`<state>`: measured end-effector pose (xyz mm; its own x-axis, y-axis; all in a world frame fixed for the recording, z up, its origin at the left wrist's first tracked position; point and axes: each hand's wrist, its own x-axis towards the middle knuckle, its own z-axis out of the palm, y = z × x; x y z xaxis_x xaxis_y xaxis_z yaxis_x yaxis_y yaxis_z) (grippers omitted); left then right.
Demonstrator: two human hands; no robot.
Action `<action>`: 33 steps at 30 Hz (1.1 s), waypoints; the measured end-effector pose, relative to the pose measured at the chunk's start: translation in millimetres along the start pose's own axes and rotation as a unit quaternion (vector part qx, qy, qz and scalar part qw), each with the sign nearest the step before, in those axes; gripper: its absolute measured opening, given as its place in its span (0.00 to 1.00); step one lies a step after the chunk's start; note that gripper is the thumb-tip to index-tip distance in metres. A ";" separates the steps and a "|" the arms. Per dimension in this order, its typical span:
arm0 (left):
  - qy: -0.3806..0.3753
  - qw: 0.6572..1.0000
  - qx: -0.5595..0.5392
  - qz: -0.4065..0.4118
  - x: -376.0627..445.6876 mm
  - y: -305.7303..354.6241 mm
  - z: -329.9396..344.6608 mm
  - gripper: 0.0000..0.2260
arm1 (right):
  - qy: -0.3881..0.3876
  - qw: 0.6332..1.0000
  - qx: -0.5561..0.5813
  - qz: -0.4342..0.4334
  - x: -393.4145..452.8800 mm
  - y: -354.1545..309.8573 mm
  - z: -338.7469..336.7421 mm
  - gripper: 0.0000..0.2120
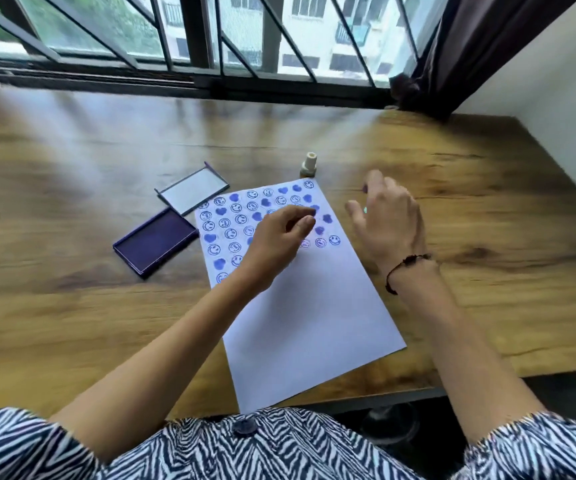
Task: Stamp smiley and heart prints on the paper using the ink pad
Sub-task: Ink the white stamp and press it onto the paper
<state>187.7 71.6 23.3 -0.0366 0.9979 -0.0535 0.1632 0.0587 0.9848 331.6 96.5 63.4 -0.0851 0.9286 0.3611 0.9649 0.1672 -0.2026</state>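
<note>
Stamping partway down the paper (300, 306)

Left hand (279, 237) pinches closed over the prints, contents hidden; right hand (387, 220) hovers spread, empty, likely reaching toward the upright stamp (309, 165); ink pad (156, 242) lies open.

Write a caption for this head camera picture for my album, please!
Both hands hover over paper half filled with blue smileys and hearts, open ink pad nearby.
</note>
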 end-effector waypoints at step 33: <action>0.249 0.964 -0.093 0.013 -85.6 -44.3 -147.4 0.03 | -0.333 0.763 0.554 0.001 -30.5 -180.1 52.1 0.06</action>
<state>38.2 -20.5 8.7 -0.5113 0.8593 0.0111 -0.0085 -0.0179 0.9998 147.5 55.3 41.5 -0.5472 0.8300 -0.1079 0.1936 0.0001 -0.9811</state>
